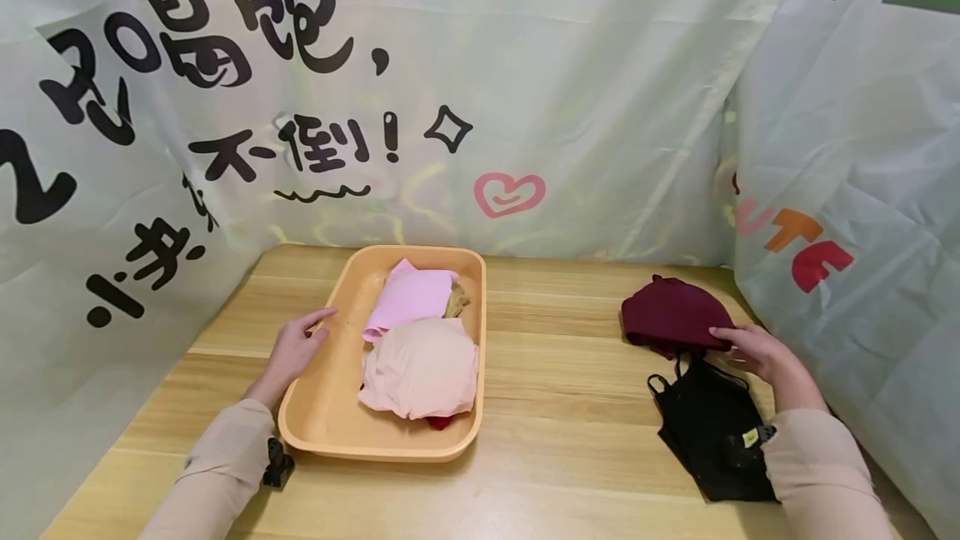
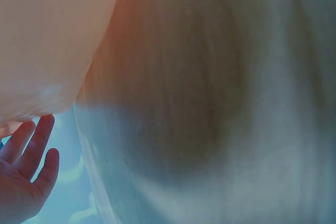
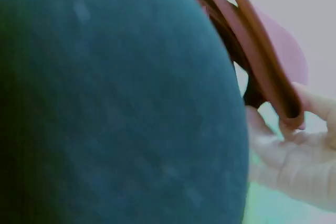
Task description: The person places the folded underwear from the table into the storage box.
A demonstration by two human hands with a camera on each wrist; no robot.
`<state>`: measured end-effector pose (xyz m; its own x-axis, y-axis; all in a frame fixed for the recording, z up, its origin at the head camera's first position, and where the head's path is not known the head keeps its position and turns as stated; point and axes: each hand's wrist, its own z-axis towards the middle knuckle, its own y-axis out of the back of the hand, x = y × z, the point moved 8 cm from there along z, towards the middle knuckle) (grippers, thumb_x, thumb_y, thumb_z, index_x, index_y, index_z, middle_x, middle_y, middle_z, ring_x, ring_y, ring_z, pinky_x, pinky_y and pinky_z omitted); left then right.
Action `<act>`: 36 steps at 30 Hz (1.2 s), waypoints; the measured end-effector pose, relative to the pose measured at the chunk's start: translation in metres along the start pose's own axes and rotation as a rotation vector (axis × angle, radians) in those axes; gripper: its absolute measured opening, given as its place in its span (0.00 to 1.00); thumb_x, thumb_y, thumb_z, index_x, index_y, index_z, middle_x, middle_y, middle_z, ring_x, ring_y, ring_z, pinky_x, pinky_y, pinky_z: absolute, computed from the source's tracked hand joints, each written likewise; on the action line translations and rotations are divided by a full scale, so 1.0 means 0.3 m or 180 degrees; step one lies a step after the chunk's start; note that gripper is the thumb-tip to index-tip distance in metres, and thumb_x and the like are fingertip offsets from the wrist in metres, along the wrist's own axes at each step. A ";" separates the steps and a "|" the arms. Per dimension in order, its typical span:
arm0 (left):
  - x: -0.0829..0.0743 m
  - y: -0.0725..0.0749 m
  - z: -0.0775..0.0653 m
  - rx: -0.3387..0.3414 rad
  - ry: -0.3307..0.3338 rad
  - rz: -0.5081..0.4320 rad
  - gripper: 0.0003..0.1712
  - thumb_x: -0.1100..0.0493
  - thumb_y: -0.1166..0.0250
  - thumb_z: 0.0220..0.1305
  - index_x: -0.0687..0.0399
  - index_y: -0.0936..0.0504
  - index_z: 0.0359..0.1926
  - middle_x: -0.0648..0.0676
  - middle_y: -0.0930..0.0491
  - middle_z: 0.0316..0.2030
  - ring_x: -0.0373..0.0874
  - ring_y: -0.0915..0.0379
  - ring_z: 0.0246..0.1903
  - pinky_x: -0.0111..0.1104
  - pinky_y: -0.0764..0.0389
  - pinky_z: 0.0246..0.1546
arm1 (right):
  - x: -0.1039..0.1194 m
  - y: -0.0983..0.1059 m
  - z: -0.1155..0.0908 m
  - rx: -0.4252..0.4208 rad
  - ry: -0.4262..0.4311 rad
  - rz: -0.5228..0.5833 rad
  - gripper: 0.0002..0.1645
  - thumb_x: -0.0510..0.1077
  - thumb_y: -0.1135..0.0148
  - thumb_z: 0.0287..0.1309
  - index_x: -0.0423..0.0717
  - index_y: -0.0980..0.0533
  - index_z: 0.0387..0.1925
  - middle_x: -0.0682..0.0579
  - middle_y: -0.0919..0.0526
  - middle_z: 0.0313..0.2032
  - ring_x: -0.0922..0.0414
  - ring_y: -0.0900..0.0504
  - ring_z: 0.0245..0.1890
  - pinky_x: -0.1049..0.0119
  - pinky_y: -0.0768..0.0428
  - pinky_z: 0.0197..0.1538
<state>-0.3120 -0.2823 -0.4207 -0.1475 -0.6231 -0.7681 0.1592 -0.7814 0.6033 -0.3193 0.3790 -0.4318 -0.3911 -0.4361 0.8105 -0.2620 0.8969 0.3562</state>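
In the head view, my right hand [image 1: 761, 352] pinches the right edge of a maroon bra [image 1: 671, 311], thumb on top. It appears folded into one rounded cup. The right wrist view shows its folded layers [image 3: 257, 45] between thumb and fingers. Just below it lies a black camisole [image 1: 708, 432] with thin straps, partly under my right wrist. My left hand [image 1: 296, 348] rests at the left rim of an orange plastic basin [image 1: 322, 407], fingers loosely spread. Inside the basin are a folded pink cloth [image 1: 412, 298] and a bundled pale peach garment [image 1: 423, 369].
A bit of olive fabric [image 1: 457, 300] and a bit of red fabric [image 1: 440, 422] show beside the bundles in the basin. Everything stands on a wooden table [image 1: 555, 415]. Printed curtains [image 1: 600, 107] hang behind it and along both sides.
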 end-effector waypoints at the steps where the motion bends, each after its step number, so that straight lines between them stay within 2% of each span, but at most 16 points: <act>1: 0.001 0.000 -0.001 -0.0002 -0.0002 0.0004 0.19 0.69 0.47 0.61 0.69 0.26 0.53 0.71 0.30 0.53 0.45 0.30 0.28 0.25 0.32 0.21 | 0.007 -0.008 0.003 0.0030 0.0084 0.0143 0.34 0.49 0.59 0.66 0.21 0.51 0.57 0.62 0.26 0.28 0.67 0.24 0.29 0.67 0.25 0.42; 3: 0.001 0.001 -0.002 -0.0012 -0.0012 0.0022 0.19 0.69 0.47 0.61 0.69 0.26 0.53 0.71 0.30 0.53 0.48 0.29 0.32 0.24 0.31 0.24 | 0.024 -0.022 0.006 0.0064 0.0226 0.0449 0.40 0.49 0.60 0.67 0.20 0.60 0.62 0.63 0.26 0.29 0.68 0.23 0.30 0.67 0.23 0.42; 5: 0.002 0.002 -0.003 -0.0016 -0.0021 0.0039 0.18 0.69 0.47 0.62 0.69 0.26 0.53 0.71 0.29 0.53 0.51 0.30 0.37 0.24 0.30 0.27 | 0.041 -0.036 0.008 0.0065 0.0337 0.0719 0.45 0.49 0.60 0.67 0.21 0.71 0.63 0.63 0.26 0.31 0.68 0.22 0.33 0.65 0.23 0.44; 7: 0.003 0.002 -0.004 -0.0015 -0.0023 0.0040 0.19 0.69 0.47 0.62 0.69 0.26 0.54 0.71 0.30 0.53 0.53 0.30 0.39 0.24 0.30 0.28 | 0.060 -0.047 0.006 0.0001 0.0427 0.0935 0.46 0.49 0.60 0.67 0.25 0.74 0.64 0.62 0.28 0.32 0.67 0.21 0.33 0.63 0.22 0.45; 11: 0.003 0.002 -0.005 -0.0007 -0.0028 0.0053 0.19 0.69 0.47 0.62 0.69 0.26 0.54 0.71 0.30 0.53 0.51 0.30 0.36 0.25 0.30 0.26 | 0.104 -0.073 -0.004 -0.0180 0.0623 0.1198 0.45 0.48 0.60 0.67 0.27 0.74 0.65 0.57 0.29 0.34 0.65 0.20 0.32 0.65 0.22 0.42; 14: 0.003 0.003 -0.006 0.0004 -0.0016 0.0030 0.19 0.69 0.47 0.62 0.68 0.26 0.54 0.71 0.30 0.53 0.43 0.31 0.27 0.26 0.32 0.21 | 0.143 -0.099 -0.016 -0.0280 0.0763 0.1354 0.44 0.48 0.60 0.67 0.28 0.73 0.65 0.55 0.30 0.36 0.66 0.20 0.31 0.68 0.22 0.40; 18: 0.002 0.003 -0.006 0.0036 -0.0012 -0.0002 0.19 0.68 0.48 0.62 0.69 0.27 0.54 0.73 0.31 0.53 0.33 0.43 0.14 0.27 0.37 0.16 | 0.186 -0.133 -0.032 -0.0325 0.0889 0.1746 0.44 0.48 0.59 0.66 0.33 0.72 0.67 0.57 0.29 0.37 0.67 0.20 0.31 0.71 0.22 0.39; 21: 0.000 0.004 -0.005 0.0030 -0.0028 0.0003 0.19 0.69 0.48 0.62 0.69 0.27 0.54 0.73 0.30 0.53 0.32 0.45 0.12 0.27 0.37 0.15 | 0.216 -0.160 -0.044 -0.0315 0.0950 0.2045 0.45 0.48 0.57 0.65 0.38 0.71 0.69 0.50 0.31 0.46 0.69 0.21 0.32 0.71 0.22 0.40; 22: -0.001 0.004 -0.004 0.0023 -0.0029 0.0006 0.19 0.69 0.48 0.62 0.69 0.27 0.54 0.73 0.30 0.53 0.33 0.44 0.12 0.27 0.37 0.15 | 0.226 -0.170 -0.048 -0.0308 0.0967 0.2127 0.45 0.48 0.56 0.65 0.39 0.70 0.69 0.46 0.35 0.50 0.69 0.21 0.33 0.71 0.22 0.40; 24: -0.003 0.006 -0.002 -0.0007 -0.0051 0.0039 0.19 0.69 0.47 0.62 0.69 0.26 0.53 0.72 0.30 0.53 0.37 0.36 0.18 0.26 0.35 0.18 | 0.247 -0.190 -0.056 -0.0303 0.1000 0.2170 0.45 0.49 0.57 0.65 0.42 0.70 0.69 0.42 0.43 0.56 0.70 0.22 0.33 0.72 0.23 0.41; 26: -0.004 0.006 0.000 -0.0022 -0.0069 0.0052 0.18 0.69 0.47 0.61 0.69 0.26 0.53 0.72 0.30 0.53 0.44 0.30 0.26 0.26 0.33 0.21 | 0.265 -0.208 -0.063 -0.0306 0.1016 0.2237 0.45 0.50 0.56 0.65 0.43 0.69 0.70 0.41 0.44 0.57 0.70 0.22 0.34 0.73 0.23 0.41; 30: -0.007 0.006 0.002 -0.0029 -0.0098 0.0067 0.18 0.70 0.47 0.61 0.70 0.26 0.53 0.71 0.30 0.53 0.55 0.29 0.43 0.22 0.31 0.29 | 0.302 -0.244 -0.077 -0.0267 0.1063 0.2362 0.44 0.50 0.56 0.64 0.45 0.68 0.70 0.48 0.40 0.53 0.70 0.22 0.35 0.74 0.24 0.41; 33: -0.007 0.004 0.001 -0.0023 -0.0088 0.0046 0.19 0.70 0.47 0.61 0.70 0.26 0.53 0.71 0.30 0.53 0.56 0.30 0.45 0.22 0.31 0.29 | 0.325 -0.269 -0.084 -0.0218 0.1098 0.2459 0.41 0.50 0.55 0.64 0.47 0.62 0.70 0.53 0.37 0.50 0.70 0.22 0.36 0.74 0.24 0.41; 36: -0.011 0.002 -0.001 -0.0015 -0.0085 0.0038 0.19 0.70 0.47 0.61 0.70 0.26 0.53 0.72 0.30 0.53 0.55 0.30 0.42 0.23 0.31 0.27 | 0.345 -0.294 -0.086 -0.0193 0.1144 0.2443 0.37 0.49 0.57 0.65 0.45 0.59 0.68 0.54 0.36 0.48 0.69 0.22 0.36 0.74 0.24 0.42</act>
<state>-0.3112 -0.2808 -0.4179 -0.1716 -0.6330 -0.7549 0.1658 -0.7739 0.6112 -0.3138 0.2567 -0.3674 -0.1343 0.3355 0.9324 0.0131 0.9415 -0.3368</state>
